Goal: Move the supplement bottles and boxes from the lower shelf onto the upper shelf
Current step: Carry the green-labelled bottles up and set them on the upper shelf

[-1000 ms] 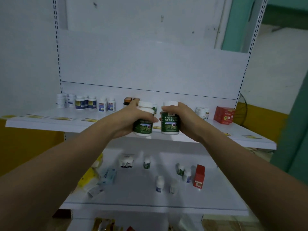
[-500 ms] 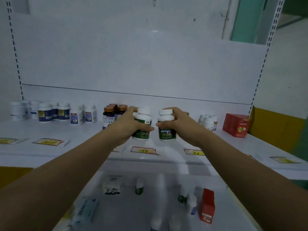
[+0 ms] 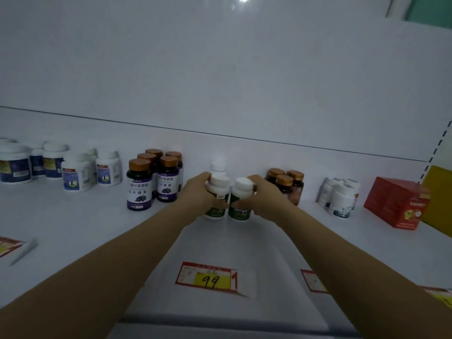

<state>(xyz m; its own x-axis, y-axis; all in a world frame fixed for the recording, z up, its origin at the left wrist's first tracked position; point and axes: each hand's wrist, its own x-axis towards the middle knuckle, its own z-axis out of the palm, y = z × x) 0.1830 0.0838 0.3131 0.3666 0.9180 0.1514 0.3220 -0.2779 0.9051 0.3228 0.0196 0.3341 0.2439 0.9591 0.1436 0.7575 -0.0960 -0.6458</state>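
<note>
On the upper shelf [image 3: 73,228] we find both bottles upright, side by side. Our left hand [image 3: 198,195] is wrapped around the left bottle [image 3: 217,199], our right hand [image 3: 260,196] around the right bottle [image 3: 241,201]; whether their bases touch the shelf, we cannot tell. We judge release comes next, each hand drawing outward.

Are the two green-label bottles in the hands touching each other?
Cannot tell. In the head view the left bottle and right bottle sit side by side; thumbs cover the seam.

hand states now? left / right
Left hand: closed around the left green-label bottle.
Right hand: closed around the right green-label bottle.
</note>
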